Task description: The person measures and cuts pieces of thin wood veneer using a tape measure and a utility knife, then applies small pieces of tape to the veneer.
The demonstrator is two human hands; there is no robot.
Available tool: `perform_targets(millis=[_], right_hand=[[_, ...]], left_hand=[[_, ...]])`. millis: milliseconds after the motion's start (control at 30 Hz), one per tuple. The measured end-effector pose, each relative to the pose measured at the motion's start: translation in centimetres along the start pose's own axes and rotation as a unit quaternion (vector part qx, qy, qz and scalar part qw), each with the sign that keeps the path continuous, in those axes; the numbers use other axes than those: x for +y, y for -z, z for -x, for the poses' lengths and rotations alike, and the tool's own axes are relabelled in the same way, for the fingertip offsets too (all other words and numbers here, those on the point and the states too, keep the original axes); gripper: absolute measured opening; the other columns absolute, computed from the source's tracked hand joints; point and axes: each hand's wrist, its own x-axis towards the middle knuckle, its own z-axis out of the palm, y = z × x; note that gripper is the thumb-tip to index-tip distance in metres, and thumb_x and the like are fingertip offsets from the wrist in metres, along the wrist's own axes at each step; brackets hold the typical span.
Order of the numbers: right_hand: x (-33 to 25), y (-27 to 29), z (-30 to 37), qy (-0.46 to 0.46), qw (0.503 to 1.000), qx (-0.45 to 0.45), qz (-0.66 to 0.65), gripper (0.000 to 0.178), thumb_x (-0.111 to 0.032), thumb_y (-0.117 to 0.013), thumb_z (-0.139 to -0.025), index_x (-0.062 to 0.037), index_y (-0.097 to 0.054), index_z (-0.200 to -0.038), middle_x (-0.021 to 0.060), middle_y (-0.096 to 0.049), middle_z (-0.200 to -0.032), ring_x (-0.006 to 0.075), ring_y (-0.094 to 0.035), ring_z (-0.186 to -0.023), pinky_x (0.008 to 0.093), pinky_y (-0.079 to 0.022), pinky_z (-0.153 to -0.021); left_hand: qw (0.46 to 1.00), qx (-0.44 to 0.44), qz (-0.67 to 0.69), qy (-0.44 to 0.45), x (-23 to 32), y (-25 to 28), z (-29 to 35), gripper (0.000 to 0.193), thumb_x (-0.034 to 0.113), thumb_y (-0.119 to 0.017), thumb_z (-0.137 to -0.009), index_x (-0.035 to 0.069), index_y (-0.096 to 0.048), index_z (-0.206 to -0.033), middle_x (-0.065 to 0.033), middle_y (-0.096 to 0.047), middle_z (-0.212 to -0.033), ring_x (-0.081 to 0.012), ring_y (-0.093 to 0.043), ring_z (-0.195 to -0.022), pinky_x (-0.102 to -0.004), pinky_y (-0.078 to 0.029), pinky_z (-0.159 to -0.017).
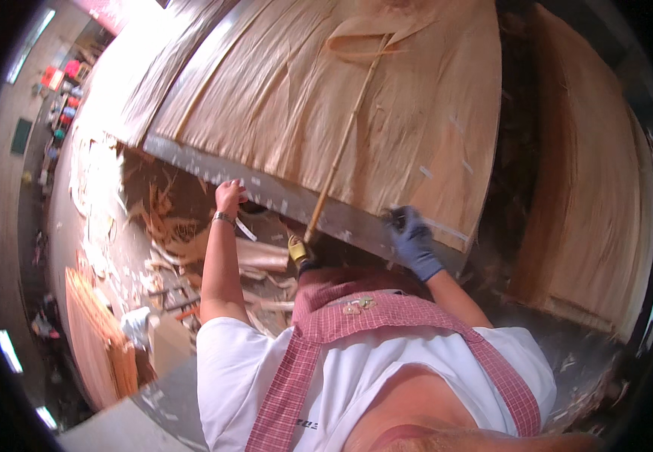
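A wide sheet of thin wood veneer lies on a grey metal table in front of me. My left hand, bare with a wrist band, rests on the table's near edge and seems to pinch a small white strip. My right hand, in a blue glove, grips the near edge of the veneer sheet. A long thin wooden stick lies across the veneer, its near end by a yellow object at my waist.
Broken veneer scraps litter the floor under the table at the left. A stack of veneer sheets stands at the right, and another stack of wooden strips sits at the lower left. I wear a red checked apron.
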Motion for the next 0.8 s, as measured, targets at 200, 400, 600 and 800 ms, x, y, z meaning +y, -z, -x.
perform_targets(millis=[200, 400, 600, 800], right_hand=[[-13.6, -11.2, -5.9, -0.031, 0.996, 0.080, -0.016, 0.081, -0.057, -0.069, -0.076, 0.0017, -0.040, -0.125, 0.0262, -0.063, -0.096, 0.0441, -0.063, -0.087, 0.0504, -0.050, -0.074], [-7.5, -15.3, -3.7, -0.205, 0.945, 0.223, 0.122, 0.075, -0.039, -0.062, -0.084, -0.0041, -0.027, -0.141, 0.0291, -0.064, -0.088, 0.0450, -0.063, -0.070, 0.0508, -0.050, -0.061], [-5.6, -10.0, -2.8, -0.400, 0.877, 0.175, 0.199, 0.085, -0.055, -0.052, -0.088, 0.0034, -0.024, -0.144, 0.0276, -0.066, -0.089, 0.0415, -0.065, -0.077, 0.0501, -0.050, -0.068], [-7.2, -11.9, -2.1, -0.411, 0.848, 0.145, 0.301, 0.084, -0.056, -0.052, -0.087, 0.0042, -0.031, -0.141, 0.0220, -0.068, -0.085, 0.0368, -0.066, -0.070, 0.0479, -0.050, -0.064]], left_hand=[[0.888, -0.059, 0.456, -0.030, -0.4, 10.6, -19.0, 0.023, 0.022, -0.064, -0.089, 0.004, -0.053, -0.098, -0.0106, -0.058, -0.088, -0.0247, -0.062, -0.079, -0.0362, -0.053, -0.063], [0.939, 0.010, 0.310, 0.148, 1.7, 3.1, -19.2, 0.031, 0.037, -0.067, -0.087, 0.012, -0.049, -0.083, -0.0010, -0.052, -0.063, -0.0139, -0.050, -0.052, -0.0266, -0.035, -0.042], [0.972, -0.072, 0.220, 0.046, 4.2, 6.8, -18.6, 0.024, 0.029, -0.068, -0.087, 0.011, -0.054, -0.079, -0.0005, -0.052, -0.063, -0.0099, -0.044, -0.048, -0.0253, -0.029, -0.038], [0.974, -0.040, 0.214, 0.065, 2.6, 7.9, -22.1, 0.030, 0.032, -0.058, -0.094, 0.015, -0.056, -0.070, 0.0020, -0.052, -0.059, -0.0118, -0.046, -0.047, -0.0247, -0.029, -0.036]])
